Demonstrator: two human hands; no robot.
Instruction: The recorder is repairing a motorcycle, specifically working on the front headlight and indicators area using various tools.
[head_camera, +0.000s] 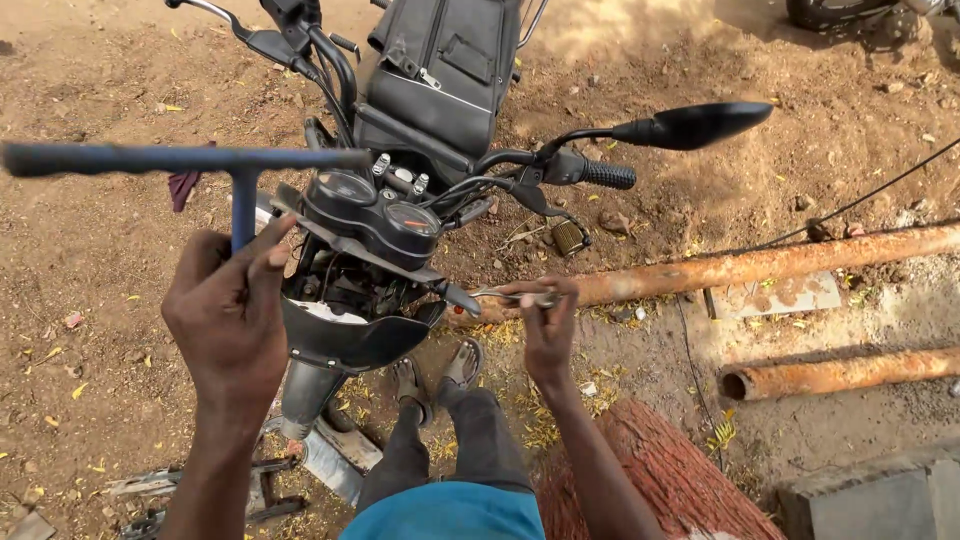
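Note:
A black motorcycle (430, 90) stands in front of me on dirt, its headlight shell (350, 340) hanging open below the twin gauges (375, 205). My left hand (230, 320) grips the shaft of a blue T-handle wrench (180, 160), raised at the left of the gauges. My right hand (548, 325) holds a thin metal spanner (505, 296) against the right side of the headlight bracket. My legs and sandalled feet (440, 375) show below the headlight.
Two rusty pipes (760, 265) (840, 372) lie on the ground to the right, beside a reddish log (670, 475). A black cable (870, 200) runs across the dirt. Metal parts (200, 490) lie at the lower left. The right mirror (700, 125) juts out.

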